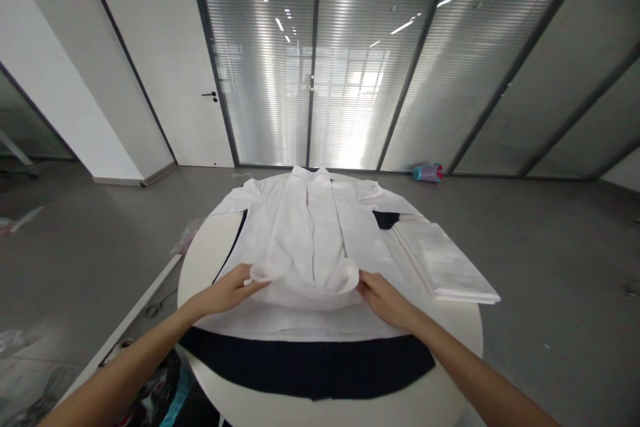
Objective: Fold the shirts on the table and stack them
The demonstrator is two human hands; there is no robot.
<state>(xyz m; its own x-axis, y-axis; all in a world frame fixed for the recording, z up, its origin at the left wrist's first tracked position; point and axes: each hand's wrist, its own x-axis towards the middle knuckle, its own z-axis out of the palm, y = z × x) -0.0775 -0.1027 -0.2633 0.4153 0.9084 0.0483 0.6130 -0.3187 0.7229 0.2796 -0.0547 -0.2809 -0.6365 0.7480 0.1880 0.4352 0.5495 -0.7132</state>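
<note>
A white garment [325, 233] with a collar and sleeves is spread over a round white table [205, 260], its collar at the far side. My left hand [233, 290] pinches the left end of a raised fold of the white cloth. On the right, my right hand [383, 295] grips the other end of that fold between thumb and fingers. The lifted edge curves between both hands, above the garment's lower part. Beneath the garment lies a dark navy cloth [320, 367], showing along the near side and by the right sleeve.
Folded white cloth [445, 260] lies at the table's right, its corner past the edge. Bags and a dark bundle [160, 380] are low at the left. A blue and red object [427, 173] rests on the floor by the glass wall [350, 80].
</note>
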